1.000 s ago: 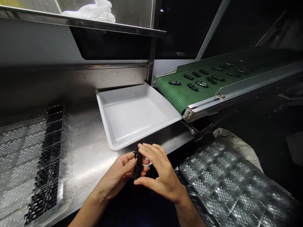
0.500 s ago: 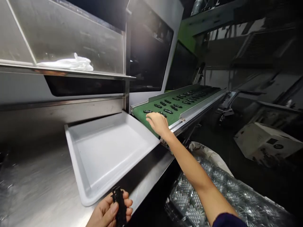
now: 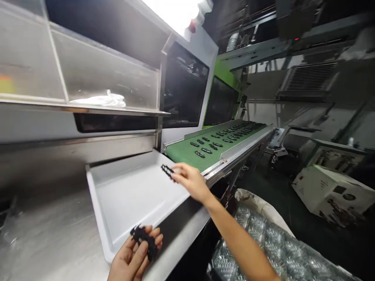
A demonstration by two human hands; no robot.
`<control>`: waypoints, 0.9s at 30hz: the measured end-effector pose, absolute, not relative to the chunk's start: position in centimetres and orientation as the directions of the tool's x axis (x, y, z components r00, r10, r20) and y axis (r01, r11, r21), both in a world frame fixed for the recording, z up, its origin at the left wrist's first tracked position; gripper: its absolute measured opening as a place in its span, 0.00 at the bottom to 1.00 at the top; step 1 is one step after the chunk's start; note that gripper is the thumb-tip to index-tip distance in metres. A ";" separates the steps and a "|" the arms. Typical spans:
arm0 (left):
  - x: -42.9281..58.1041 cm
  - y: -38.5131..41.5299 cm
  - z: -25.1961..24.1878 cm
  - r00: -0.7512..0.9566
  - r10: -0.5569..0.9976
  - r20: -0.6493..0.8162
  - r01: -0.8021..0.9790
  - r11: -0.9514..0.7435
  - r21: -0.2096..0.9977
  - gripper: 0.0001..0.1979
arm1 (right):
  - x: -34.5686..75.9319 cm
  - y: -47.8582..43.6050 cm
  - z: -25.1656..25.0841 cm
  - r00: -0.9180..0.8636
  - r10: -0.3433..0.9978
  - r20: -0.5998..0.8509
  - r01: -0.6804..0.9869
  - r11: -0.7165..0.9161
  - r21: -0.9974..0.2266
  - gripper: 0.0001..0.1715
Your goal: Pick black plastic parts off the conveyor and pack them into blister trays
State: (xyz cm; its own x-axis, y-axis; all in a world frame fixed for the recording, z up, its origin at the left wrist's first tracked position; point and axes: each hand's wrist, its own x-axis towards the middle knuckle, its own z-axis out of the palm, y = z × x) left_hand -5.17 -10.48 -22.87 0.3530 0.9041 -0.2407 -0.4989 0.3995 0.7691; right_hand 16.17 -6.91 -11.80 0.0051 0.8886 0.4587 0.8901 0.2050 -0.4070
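Note:
Low in the view, my left hand (image 3: pixel 136 253) is closed around black molded plastic parts (image 3: pixel 144 239), held near the front edge of a white tray (image 3: pixel 98 210). How many lie in that hand I cannot tell. My right hand (image 3: pixel 190 180) pinches one slim black plastic part (image 3: pixel 166 170) between thumb and fingers, above the tray's right side and just off the end of a green conveyor belt (image 3: pixel 181 152). More such black parts (image 3: pixel 206 150) lie spread along the belt in loose rows.
The tray stands on a steel bench (image 3: pixel 58 218). Above it runs a metal shelf (image 3: pixel 140 112) with a crumpled white glove-like cloth (image 3: pixel 102 100). Clear plastic trays (image 3: pixel 272 249) are stacked at lower right, and a pale machine box (image 3: pixel 336 191) stands beyond on the floor.
My right hand has come back from the belt toward the tray with a black part in its fingers. My left hand has tilted its parts slightly. The camera view has tipped upward.

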 end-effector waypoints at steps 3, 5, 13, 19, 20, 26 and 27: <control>-4.1 -11.9 -21.7 0.410 0.892 -0.188 -0.473 0.385 0.793 0.24 | 12.6 -13.7 -16.7 -0.061 0.682 0.729 0.863 0.403 -0.305 0.11; -3.6 -12.8 -21.3 0.455 0.882 -0.121 -0.474 0.355 0.805 0.21 | 11.2 -17.2 -18.6 -0.136 0.580 0.803 0.853 0.482 -0.203 0.13; -5.5 -14.2 -21.9 0.704 0.698 -0.129 -0.334 0.486 0.808 0.16 | 12.4 -20.2 -18.6 -0.338 0.787 0.517 0.717 0.571 -0.400 0.17; -7.0 -14.2 -21.2 0.648 0.740 -0.179 -0.317 0.476 0.821 0.14 | 11.3 -19.7 -18.5 -0.316 0.728 0.609 0.559 0.661 -0.501 0.31; -7.1 -14.1 -21.1 0.648 0.740 -0.181 -0.303 0.469 0.830 0.15 | 11.1 -19.6 -18.6 -0.298 0.734 0.610 0.593 0.643 -0.484 0.35; -7.5 -14.5 -21.1 0.689 0.702 -0.183 -0.235 0.454 0.859 0.21 | 11.8 -20.4 -17.9 -0.336 0.739 0.583 0.657 0.628 -0.417 0.37; -7.5 -14.7 -21.1 0.681 0.710 -0.181 -0.248 0.455 0.855 0.21 | 12.2 -20.6 -17.6 -0.304 0.741 0.599 0.648 0.622 -0.440 0.35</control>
